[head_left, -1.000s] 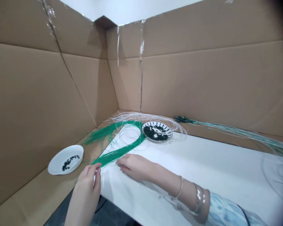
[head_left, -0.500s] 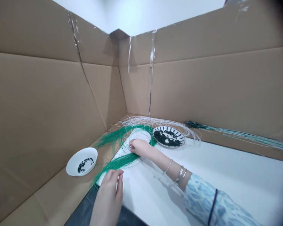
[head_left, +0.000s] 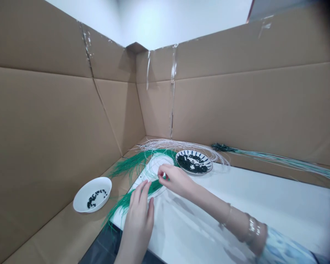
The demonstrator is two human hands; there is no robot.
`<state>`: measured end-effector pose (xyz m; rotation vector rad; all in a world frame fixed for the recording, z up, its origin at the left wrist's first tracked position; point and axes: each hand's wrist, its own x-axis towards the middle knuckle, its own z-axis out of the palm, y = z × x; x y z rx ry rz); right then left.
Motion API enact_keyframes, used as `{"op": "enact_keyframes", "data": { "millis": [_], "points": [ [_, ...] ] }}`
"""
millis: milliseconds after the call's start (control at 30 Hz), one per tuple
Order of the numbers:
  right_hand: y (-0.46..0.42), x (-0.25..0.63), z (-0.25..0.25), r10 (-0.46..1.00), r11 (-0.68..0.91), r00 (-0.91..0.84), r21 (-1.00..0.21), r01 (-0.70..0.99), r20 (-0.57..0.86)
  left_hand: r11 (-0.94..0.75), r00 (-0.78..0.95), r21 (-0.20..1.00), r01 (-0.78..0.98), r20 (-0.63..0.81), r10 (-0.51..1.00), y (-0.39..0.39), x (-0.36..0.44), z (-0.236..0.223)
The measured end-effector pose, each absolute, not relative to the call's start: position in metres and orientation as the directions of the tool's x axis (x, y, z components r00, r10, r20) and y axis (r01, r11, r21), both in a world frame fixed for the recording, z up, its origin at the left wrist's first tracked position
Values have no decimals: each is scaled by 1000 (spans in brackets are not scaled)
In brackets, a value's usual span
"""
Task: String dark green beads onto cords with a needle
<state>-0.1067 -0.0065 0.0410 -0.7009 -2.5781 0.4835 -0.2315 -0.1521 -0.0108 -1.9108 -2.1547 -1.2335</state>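
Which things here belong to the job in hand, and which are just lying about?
Apparently in use:
green strands, with the left hand and right hand at them

Lying about, seemingly untouched:
white bowl with dark pieces
striped plate, also bearing dark pieces
white strands
dark-ended bundle

Fine green strands (head_left: 125, 201) lie in a curved bundle, ends splayed, partly on the white tabletop (head_left: 236, 198).

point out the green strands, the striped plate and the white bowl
green strands (head_left: 155, 186), head view: on the near side of their loop
striped plate (head_left: 194, 152), head view: on the far rim
white bowl (head_left: 80, 200), head view: on the bare inner wall, left side
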Motion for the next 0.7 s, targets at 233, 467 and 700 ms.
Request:
{"op": "enact_keyframes", "data": {
  "millis": [233, 467, 700],
  "points": [
    [-62, -26, 50, 654, 708, -658, -609, 358, 374, -356, 70, 537, 765, 480, 874, -124, -196, 5],
    [-15, 59, 46, 752, 555, -643, -665, 500, 144, -342, 37, 858, 383, 355, 934, -142, -179, 6],
    [23, 47, 1, 672, 686, -732, -471, 555, 116, -152, -433, 983, -101, 94, 896, -143, -160, 37]
  ]
}}
